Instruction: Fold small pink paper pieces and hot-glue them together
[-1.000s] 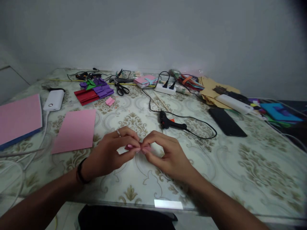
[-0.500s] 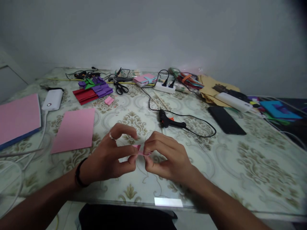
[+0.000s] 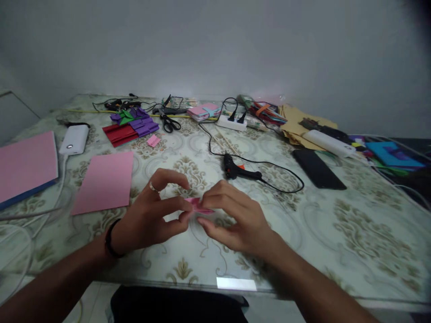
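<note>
Pink paper piece (image 3: 197, 204): centre of the frame
Left hand (image 3: 146, 222): clamped on the piece, 1 finger raised
Right hand (image 3: 237, 217): thumb and fingers apart, fingertips at the piece

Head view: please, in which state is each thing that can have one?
Pinched pink paper: creased, partly hidden
Left hand: pinching this paper
Right hand: at the paper, thumb apart
Glue gun: lying on its side, unheld
Plugs: pushed into the power strip
Phone: lying flat, no lit screen visible
Scissors: lying down, blade opening unclear
Single pink sheet: lying flat
White power bank: lying flat, cable attached
</note>
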{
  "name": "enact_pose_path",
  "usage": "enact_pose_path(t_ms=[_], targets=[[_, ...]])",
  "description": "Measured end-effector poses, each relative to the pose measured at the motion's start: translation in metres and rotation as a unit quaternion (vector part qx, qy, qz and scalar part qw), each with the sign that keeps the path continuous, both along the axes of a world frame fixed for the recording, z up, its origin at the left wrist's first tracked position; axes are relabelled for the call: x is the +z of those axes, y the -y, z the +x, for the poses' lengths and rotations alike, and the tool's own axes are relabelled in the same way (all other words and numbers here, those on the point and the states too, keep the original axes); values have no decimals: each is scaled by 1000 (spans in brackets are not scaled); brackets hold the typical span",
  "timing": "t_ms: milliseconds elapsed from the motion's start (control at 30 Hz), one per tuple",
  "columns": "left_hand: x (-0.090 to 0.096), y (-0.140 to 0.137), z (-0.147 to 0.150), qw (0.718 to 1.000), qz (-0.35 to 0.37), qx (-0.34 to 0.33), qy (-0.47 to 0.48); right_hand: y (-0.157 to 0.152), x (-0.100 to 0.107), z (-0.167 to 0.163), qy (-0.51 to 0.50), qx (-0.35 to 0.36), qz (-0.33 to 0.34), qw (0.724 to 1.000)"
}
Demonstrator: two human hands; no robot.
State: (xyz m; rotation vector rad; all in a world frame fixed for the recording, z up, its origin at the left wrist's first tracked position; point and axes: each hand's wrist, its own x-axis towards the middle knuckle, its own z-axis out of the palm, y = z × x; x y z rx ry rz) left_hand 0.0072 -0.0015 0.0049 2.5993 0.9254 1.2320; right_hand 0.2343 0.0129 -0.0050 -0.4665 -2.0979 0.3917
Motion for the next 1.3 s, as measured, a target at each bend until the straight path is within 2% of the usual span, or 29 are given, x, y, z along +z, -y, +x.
enact_pose_path(t_ms=[167, 700, 967, 1300], targets=[[2, 2, -1, 999, -42, -15, 22, 3, -2, -3, -7, -10, 3, 1000], [3, 5, 1, 996, -81, -21, 18, 4, -5, -5, 6, 0, -11, 1000], [7, 2, -4, 990, -137, -16, 42, 2, -2, 4, 4, 11, -14, 1000], [6, 2, 0, 995, -101, -17, 22, 2, -3, -3, -5, 21, -29, 999]])
